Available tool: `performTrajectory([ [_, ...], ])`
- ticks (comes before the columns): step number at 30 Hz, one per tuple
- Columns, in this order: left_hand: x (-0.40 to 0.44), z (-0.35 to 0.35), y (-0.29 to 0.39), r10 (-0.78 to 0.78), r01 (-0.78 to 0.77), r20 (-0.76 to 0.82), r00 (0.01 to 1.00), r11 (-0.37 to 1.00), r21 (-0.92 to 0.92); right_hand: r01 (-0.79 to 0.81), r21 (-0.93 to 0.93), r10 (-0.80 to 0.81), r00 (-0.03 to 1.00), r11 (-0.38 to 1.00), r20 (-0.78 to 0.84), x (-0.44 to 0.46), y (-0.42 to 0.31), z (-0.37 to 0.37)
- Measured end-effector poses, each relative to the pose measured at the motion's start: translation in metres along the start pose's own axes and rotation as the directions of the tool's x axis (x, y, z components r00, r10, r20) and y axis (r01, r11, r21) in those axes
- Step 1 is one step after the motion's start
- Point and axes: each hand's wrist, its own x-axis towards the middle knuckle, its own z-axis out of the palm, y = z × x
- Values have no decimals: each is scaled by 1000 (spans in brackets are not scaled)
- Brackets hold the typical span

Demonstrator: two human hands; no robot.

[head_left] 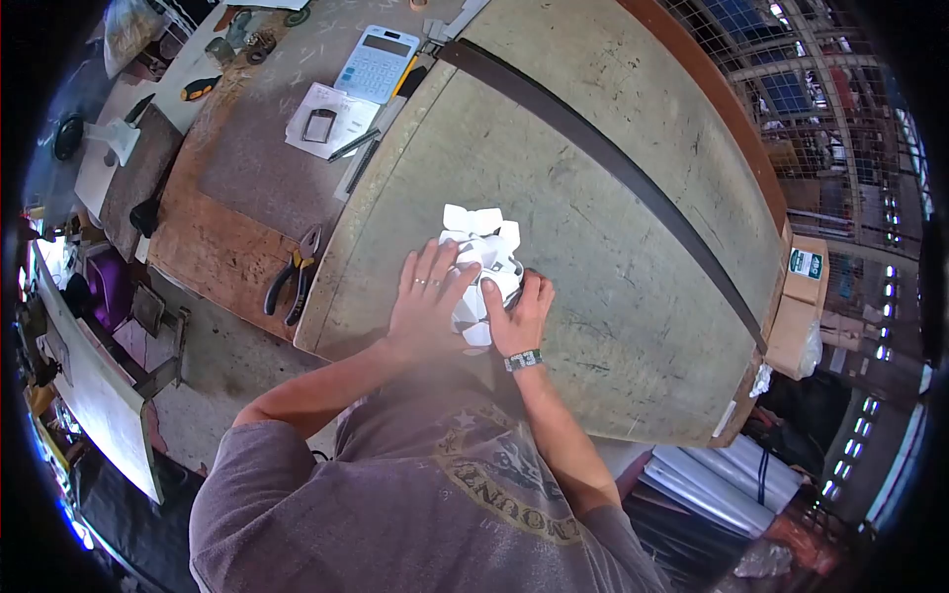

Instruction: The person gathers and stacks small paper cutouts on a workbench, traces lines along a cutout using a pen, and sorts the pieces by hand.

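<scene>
White pieces with petal-like, angular edges [481, 222] lie in a loose pile on the worn board in front of me; their material I cannot make out. My left hand [427, 295], with a ring on one finger, is on the pile's left side, fingers and thumb pressed over its edge. From the right, my right hand [522, 318] grips the same pile, its thumb on top and its fingers bent around the outer edge. A banded watch or bracelet [524, 360] circles my right wrist. Parts of the lower pieces are hidden by my hands.
A dark curved strip [613, 163] crosses the board [633, 296]. Left of it are pliers [295, 277], a calculator [378, 65], a paper pad [331, 121] and pens [354, 144]. Cardboard boxes [799, 306] and silvery rolls [717, 484] stand beyond the right edge.
</scene>
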Motion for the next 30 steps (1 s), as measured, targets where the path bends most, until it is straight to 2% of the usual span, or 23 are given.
performTrajectory([
  [3,2,7,-3,25,-27,17,1000,995,95,-103,113,99,994,988,40,-4,-2,3],
  [4,4,4,-4,53,-52,-21,998,997,49,-155,164,146,987,974,65,-4,-4,3],
  [7,5,-16,-7,98,-98,-9,995,973,-210,-132,199,139,990,971,-24,-4,-13,5],
  [8,5,-27,-9,106,-95,34,994,969,-229,-180,164,181,983,970,8,-3,-15,3],
  [11,5,-22,-7,135,-132,0,991,975,-180,-204,167,206,979,965,4,0,-21,3],
  [12,4,-13,-6,99,-101,-26,995,986,-132,-192,159,199,979,968,-32,0,-19,6],
  [15,7,4,-1,56,-59,-120,991,998,-24,-378,214,360,925,901,119,6,-38,-6],
  [18,9,7,-2,42,-46,-170,985,999,-22,-388,196,363,919,900,153,7,-31,-6],
  [21,13,7,-3,45,-51,-184,982,998,-32,-456,602,390,887,656,246,4,-13,9],
  [25,23,7,-3,88,-117,-220,971,986,-119,-601,658,460,790,453,405,12,-27,-9],
  [28,30,6,1,104,-140,-221,970,978,-155,-606,736,476,764,301,435,14,-32,-10],
  [30,30,7,0,82,-115,-185,979,977,-178,-611,727,475,763,312,438,15,-31,-11],
])
